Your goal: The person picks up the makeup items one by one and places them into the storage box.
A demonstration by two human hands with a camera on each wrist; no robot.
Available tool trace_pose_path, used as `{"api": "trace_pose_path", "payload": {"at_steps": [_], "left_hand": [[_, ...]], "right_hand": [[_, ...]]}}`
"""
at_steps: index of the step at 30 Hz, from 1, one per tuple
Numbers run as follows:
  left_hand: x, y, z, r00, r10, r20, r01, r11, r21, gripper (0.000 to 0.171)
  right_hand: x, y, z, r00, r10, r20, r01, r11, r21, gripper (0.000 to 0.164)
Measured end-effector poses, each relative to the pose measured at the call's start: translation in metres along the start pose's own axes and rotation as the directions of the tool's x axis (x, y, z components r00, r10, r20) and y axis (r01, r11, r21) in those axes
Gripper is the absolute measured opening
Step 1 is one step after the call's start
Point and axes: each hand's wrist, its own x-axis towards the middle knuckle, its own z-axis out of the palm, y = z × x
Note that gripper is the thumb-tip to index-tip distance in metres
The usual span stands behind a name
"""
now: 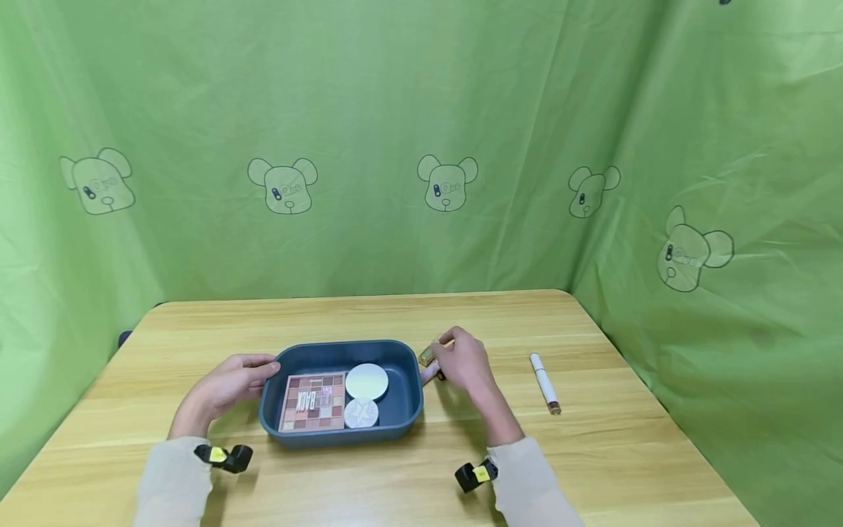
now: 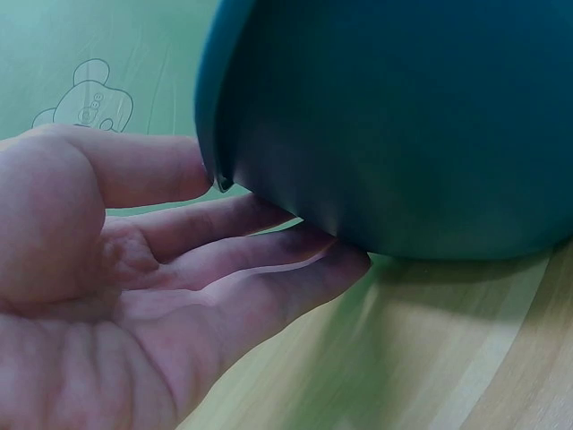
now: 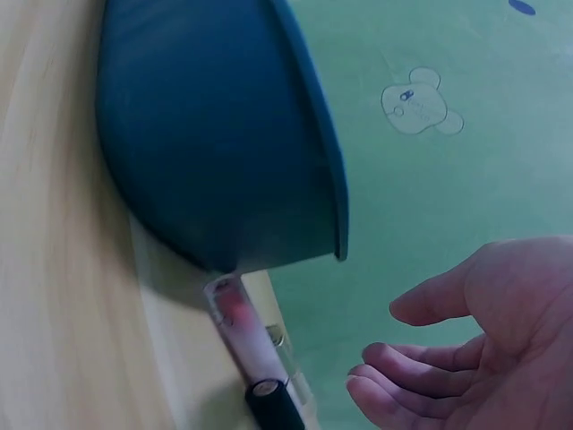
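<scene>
Bracing dark-blue oblong tray [image 1: 342, 438], left hand [image 1: 230, 382] outstretched, we poise loosely spread right hand [image 1: 465, 362] near gold tube [image 1: 426, 357]; pickup likely requires pinching.

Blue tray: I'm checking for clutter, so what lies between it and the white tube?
The head view shows a gold item, a pinkish tube and the right hand, then bare tabletop up to the white tube.
</scene>
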Motion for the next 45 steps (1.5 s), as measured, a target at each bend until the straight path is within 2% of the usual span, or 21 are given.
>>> {"api": "trace_pose_path", "payload": {"at_steps": [10, 17, 22, 33, 45], "left_hand": [[0.0, 0.0, 0.0, 1.0, -0.003, -0.003, 0.003, 1.0, 0.004, 0.058], [0.0, 0.0, 0.001, 1.0, -0.003, -0.003, 0.003, 1.0, 0.006, 0.057], [0.0, 0.0, 0.0, 1.0, -0.002, 0.002, 0.002, 1.0, 0.003, 0.058], [0.001, -0.001, 0.0, 1.0, -0.001, 0.001, 0.001, 1.0, 0.0, 0.058], [0.001, -0.001, 0.0, 1.0, -0.003, 0.002, 0.003, 1.0, -0.001, 0.058]], "right_hand": [[0.008, 0.019, 0.002, 0.999, 0.044, -0.021, -0.045, 0.998, -0.041, 0.029], [0.011, 0.032, 0.003, 0.997, 0.077, 0.028, -0.074, 0.994, -0.075, 0.038], [0.012, 0.037, 0.002, 0.995, 0.09, 0.05, -0.084, 0.991, -0.106, 0.039], [0.013, 0.043, 0.001, 0.994, 0.085, 0.065, -0.075, 0.987, -0.139, 0.041], [0.014, 0.045, 0.002, 0.99, 0.119, 0.081, -0.105, 0.981, -0.162, 0.045]]}}
